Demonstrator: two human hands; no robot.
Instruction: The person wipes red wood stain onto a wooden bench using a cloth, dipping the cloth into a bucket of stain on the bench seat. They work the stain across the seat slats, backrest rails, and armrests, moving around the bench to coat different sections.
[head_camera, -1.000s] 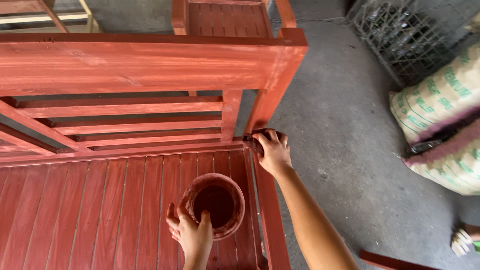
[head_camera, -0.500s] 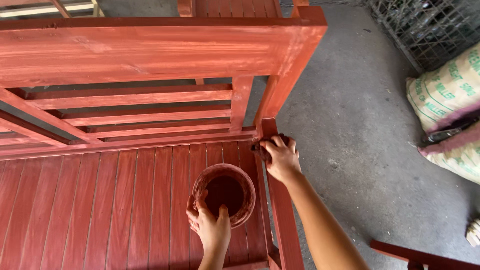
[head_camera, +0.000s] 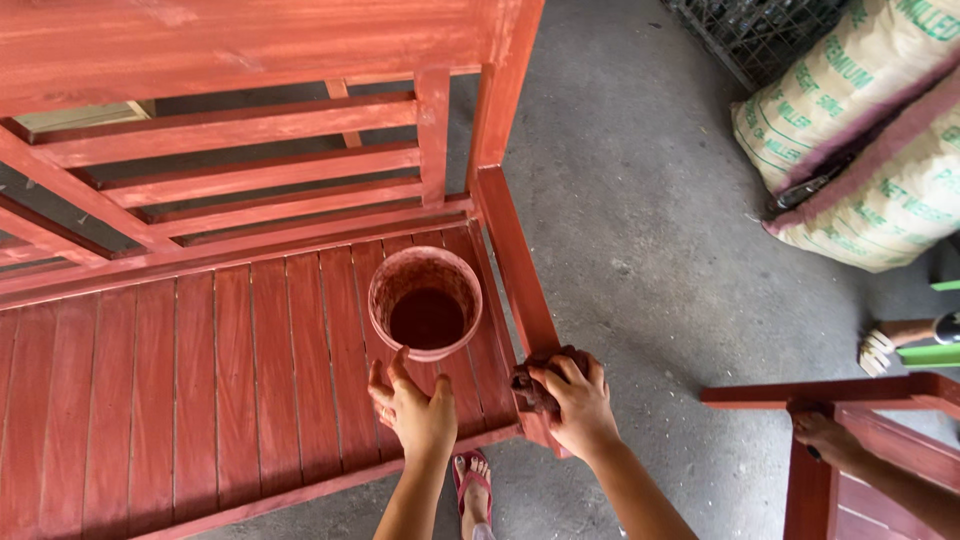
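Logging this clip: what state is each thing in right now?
Bucket: upright, open, dark stain inside.
Rag: bunched, pressed on the bench side rail.
Left hand: open, fingers near the bucket.
Right hand: closed on the rag.
Sacks: stacked, lying on the floor.

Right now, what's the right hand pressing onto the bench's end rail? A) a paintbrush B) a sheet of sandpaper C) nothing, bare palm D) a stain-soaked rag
D: the right hand bunches a dark, reddish rag against the red end rail of the bench, while the left hand rests open on the seat slats just below the stain-coated bucket.
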